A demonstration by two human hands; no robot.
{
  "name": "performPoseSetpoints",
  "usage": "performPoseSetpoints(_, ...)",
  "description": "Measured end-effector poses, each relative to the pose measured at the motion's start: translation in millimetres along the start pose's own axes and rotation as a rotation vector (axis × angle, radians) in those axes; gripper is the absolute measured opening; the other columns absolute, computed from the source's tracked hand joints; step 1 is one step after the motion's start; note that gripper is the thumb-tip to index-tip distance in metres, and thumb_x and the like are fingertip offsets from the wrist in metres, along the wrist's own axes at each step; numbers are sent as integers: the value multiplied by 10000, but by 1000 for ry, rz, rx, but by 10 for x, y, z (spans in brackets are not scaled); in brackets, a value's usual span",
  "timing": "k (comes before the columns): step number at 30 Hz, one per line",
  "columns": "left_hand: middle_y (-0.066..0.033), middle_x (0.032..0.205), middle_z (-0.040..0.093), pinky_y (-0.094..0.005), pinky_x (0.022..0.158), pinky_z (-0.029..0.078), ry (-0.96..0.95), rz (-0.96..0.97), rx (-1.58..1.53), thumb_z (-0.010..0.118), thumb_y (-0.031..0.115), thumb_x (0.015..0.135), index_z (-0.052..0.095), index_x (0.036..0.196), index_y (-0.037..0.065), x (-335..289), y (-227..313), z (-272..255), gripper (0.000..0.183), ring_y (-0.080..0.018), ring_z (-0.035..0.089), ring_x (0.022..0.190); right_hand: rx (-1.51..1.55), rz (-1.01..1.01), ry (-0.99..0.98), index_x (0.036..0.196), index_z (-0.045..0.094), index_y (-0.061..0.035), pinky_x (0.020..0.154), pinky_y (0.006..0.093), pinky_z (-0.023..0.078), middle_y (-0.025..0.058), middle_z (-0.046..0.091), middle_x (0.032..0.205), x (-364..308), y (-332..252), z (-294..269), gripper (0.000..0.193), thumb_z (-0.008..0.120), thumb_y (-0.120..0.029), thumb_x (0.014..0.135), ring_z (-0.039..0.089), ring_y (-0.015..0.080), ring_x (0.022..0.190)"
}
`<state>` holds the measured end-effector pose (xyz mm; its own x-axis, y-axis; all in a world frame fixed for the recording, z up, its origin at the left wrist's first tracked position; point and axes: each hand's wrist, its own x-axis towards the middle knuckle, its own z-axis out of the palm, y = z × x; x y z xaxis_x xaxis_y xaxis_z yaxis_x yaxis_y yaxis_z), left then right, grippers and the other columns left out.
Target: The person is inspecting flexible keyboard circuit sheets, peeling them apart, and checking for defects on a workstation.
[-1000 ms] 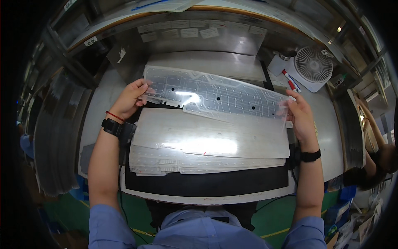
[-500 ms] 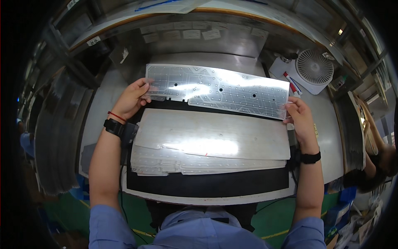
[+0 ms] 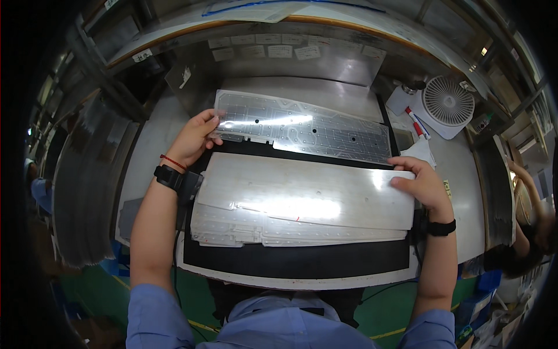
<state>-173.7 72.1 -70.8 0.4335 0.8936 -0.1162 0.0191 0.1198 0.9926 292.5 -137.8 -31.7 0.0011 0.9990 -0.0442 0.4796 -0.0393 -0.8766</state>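
Note:
My left hand (image 3: 197, 138) pinches the left end of a clear keyboard membrane sheet (image 3: 302, 125), printed with fine silvery traces and dots and pierced by a few dark holes. The sheet lies slanted, its right end lower, above a black mat (image 3: 290, 263). At its lower right corner is my right hand (image 3: 423, 181), thumb and fingers apart; the fingertips reach the corner, but whether they touch it I cannot tell. That thumb is over the right end of a pale, shiny flat plate (image 3: 302, 186). Several similar membrane sheets (image 3: 244, 234) stick out from under the plate's near edge.
A white fan (image 3: 449, 102) stands at the back right, beside red and dark markers (image 3: 415, 123) and a crumpled white piece (image 3: 419, 152). Tall stacks of thin sheets (image 3: 87, 180) flank the bench. A shelf (image 3: 325, 26) spans the back. Another person's arm (image 3: 532, 200) shows far right.
The membrane sheet's right end has dropped and shifted left. My right hand has come down from that end and its fingers have spread. My left hand still holds the other end.

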Motion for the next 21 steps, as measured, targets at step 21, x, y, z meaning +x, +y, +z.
performPoseSetpoints(21, -65, 1037, 681, -255, 813, 525, -198, -49, -42, 567, 235, 991, 533, 1288, 8, -21, 9, -36, 375, -125, 634, 934, 194, -88, 280, 987, 647, -29, 718, 204, 438, -23, 619, 850, 109, 163, 4, 87, 593, -86, 949, 540, 51, 778)
